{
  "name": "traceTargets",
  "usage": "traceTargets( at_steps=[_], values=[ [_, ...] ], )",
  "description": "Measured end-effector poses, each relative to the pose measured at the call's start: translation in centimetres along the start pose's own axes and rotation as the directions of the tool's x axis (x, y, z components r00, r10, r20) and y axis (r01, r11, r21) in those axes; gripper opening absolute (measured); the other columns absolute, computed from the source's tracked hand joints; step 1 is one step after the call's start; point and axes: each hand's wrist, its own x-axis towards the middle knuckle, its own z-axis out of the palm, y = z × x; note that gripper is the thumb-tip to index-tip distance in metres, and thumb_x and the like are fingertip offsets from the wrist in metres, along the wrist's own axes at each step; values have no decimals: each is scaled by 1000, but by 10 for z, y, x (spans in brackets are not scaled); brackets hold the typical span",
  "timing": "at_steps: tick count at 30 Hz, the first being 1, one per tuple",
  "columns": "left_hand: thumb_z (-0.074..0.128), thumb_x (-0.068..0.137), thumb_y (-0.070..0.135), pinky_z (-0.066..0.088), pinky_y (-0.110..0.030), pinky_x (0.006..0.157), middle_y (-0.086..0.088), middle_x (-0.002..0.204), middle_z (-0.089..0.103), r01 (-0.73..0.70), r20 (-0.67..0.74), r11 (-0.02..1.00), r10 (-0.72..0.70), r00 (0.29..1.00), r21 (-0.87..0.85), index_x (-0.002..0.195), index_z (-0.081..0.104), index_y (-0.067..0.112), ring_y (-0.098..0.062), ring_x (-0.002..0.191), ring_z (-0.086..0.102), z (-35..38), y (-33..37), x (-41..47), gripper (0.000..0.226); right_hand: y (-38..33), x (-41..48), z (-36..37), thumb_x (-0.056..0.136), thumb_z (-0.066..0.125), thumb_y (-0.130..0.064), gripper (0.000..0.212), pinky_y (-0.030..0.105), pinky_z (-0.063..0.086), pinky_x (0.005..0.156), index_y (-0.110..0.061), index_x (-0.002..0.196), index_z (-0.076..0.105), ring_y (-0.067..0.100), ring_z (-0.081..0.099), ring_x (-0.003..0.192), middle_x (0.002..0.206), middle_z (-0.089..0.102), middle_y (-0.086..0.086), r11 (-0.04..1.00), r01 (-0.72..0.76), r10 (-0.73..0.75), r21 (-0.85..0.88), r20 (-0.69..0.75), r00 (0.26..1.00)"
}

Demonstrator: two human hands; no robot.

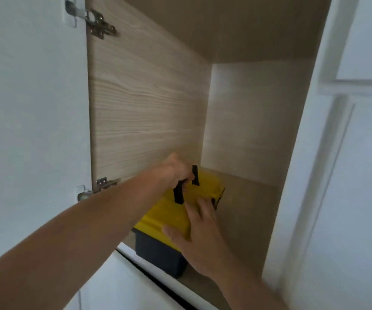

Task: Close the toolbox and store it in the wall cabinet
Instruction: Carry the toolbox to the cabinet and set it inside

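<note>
The toolbox (165, 217) has a yellow lid, shut, over a dark grey body, and rests on the floor of the open wall cabinet (245, 211), near its front left corner. My left hand (176, 170) is clenched around the raised black handle (179, 194) on top of the lid. Fingers spread, my right hand (199, 238) lies flat against the near right side of the lid and covers that corner.
The cabinet's inside is light wood, with its left wall (145, 104) close beside the toolbox and room to the right and behind it. The white door (31, 113) stands open at the left on two metal hinges. A white panelled door (355, 153) is at the right.
</note>
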Motion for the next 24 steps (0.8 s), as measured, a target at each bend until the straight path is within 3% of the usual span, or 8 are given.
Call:
traceTargets(
  at_steps=[6,10,13,16,18,20,22,24],
  values=[
    [69,77,-4,56,-41,63,-23,68,62,-8,96,998,14,995,-54,77,64,-8,-27,50,56,20,5,30,7,11,15,11,74,29,-83,102,47,10,116,-21,149,1,22,-9,144,160,-1,4,991,-132,131,-13,-33,991],
    [71,78,6,55,-44,79,-21,80,65,-128,141,987,113,984,101,76,65,-5,-29,70,61,17,2,50,13,12,22,15,85,35,-70,92,42,9,117,-13,150,3,21,-6,144,160,1,6,989,-139,135,-42,-80,988],
    [73,79,18,50,-40,76,-18,91,65,-277,173,928,239,956,248,91,68,-5,-28,86,62,7,-14,59,27,7,20,20,89,29,-67,87,37,6,118,-12,150,3,19,-8,144,160,0,5,988,-134,125,-78,-106,986],
    [70,81,25,48,-45,89,-15,103,68,-364,244,915,318,916,174,104,68,7,-31,99,62,-4,-38,58,29,-4,19,23,93,24,-60,79,39,8,118,-8,149,4,22,-7,145,160,1,8,979,-156,145,-129,-87,986],
    [66,84,30,47,-46,95,-6,106,70,-421,301,902,377,876,94,109,68,20,-24,100,62,-15,-56,53,27,-15,17,24,96,26,-52,73,45,30,112,5,141,29,33,21,141,152,29,20,949,-158,115,-272,-165,979],
    [64,85,35,48,-41,95,3,106,71,-475,360,879,429,828,47,111,64,36,-15,99,63,-25,-72,50,26,-25,21,21,89,47,-46,62,45,54,87,9,112,63,35,59,114,119,64,23,905,-153,73,-398,-211,975],
    [62,83,44,49,-30,90,17,108,67,-495,382,868,447,809,33,107,51,60,-4,97,62,-30,-86,44,31,-23,24,25,69,75,-46,59,46,58,73,7,95,71,35,67,98,101,72,21,872,-147,16,-467,-272,962],
    [55,77,61,46,-21,86,29,117,54,-550,352,829,487,799,103,108,39,74,3,102,55,-30,-98,41,38,-22,29,24,69,78,-43,65,51,55,82,11,102,66,39,62,107,109,67,28,849,-155,61,-505,-199,978]
  ],
)
